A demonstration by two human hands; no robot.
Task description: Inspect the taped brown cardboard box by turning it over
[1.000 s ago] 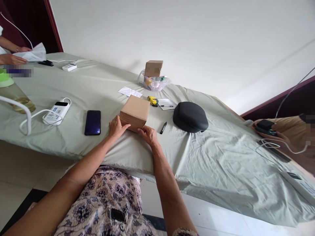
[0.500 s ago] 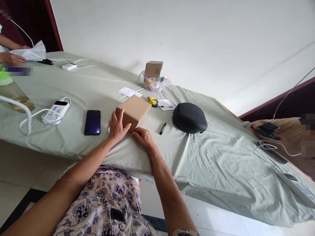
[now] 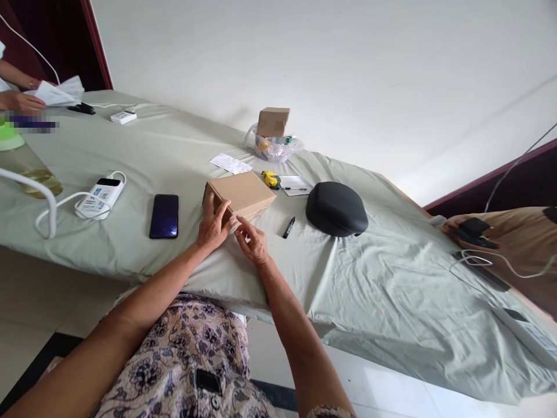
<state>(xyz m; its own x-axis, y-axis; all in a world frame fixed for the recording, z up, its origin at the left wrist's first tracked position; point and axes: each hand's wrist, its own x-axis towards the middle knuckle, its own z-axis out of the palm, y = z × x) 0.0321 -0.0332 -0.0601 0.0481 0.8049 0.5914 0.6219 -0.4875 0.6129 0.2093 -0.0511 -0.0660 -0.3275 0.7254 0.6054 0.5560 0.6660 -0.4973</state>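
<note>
A brown cardboard box [image 3: 244, 191] lies on the cloth-covered table in front of me. My left hand [image 3: 213, 226] grips its near left side, fingers against the end face and thumb toward the near corner. At that same corner my right hand [image 3: 253, 241] has its bent fingers at the lid's edge, with the fingertips close to my left thumb. The box's underside and part of the near face are hidden behind my hands. A black phone [image 3: 164, 216] lies left of the box, and a black marker [image 3: 288, 227] to its right.
Behind the box are a paper sheet [image 3: 230, 163], a yellow tape measure [image 3: 270, 178] and a clear basket [image 3: 278, 152] bearing another box [image 3: 273, 122]. A black case [image 3: 336, 209] sits right; a white power bank [image 3: 100, 198] and bottle [image 3: 32, 168] left. Another person's hands [image 3: 24, 101] hold papers.
The box has turned slightly and its far end has shifted right. My left hand has slid right along the near side; my right fingers have risen to the lid's corner.
</note>
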